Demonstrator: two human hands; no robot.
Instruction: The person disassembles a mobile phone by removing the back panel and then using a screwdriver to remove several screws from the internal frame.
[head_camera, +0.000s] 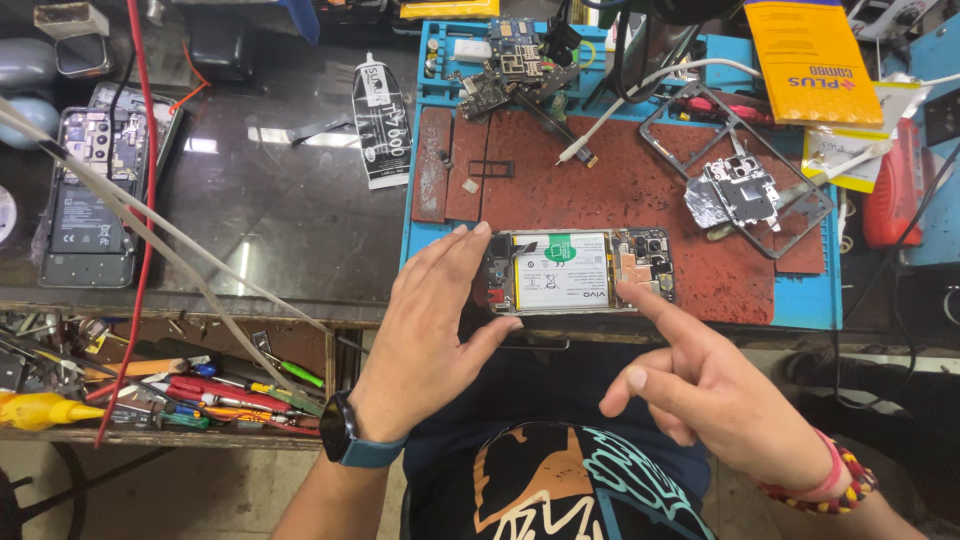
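Opened phone (580, 272) at desk's near edge, back cover off.
Left hand (430, 330) steadies its end, fingers apart; right hand (700, 385) forefinger presses the board; slip risks damaging exposed components.

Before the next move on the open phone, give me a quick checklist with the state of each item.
1. Phone flat on the mat, back off, battery showing: ok.
2. Left hand steadies the phone's left end, fingers on its top corner, thumb at its bottom edge: ok.
3. Right hand holds no tool; its forefinger tip presses near the camera end: ok.
4. Loose metal shield and frame lie apart from the phone: ok.
5. Probe cable tip is off the phone: ok.
6. Screws or connectors all seated: cannot tell.
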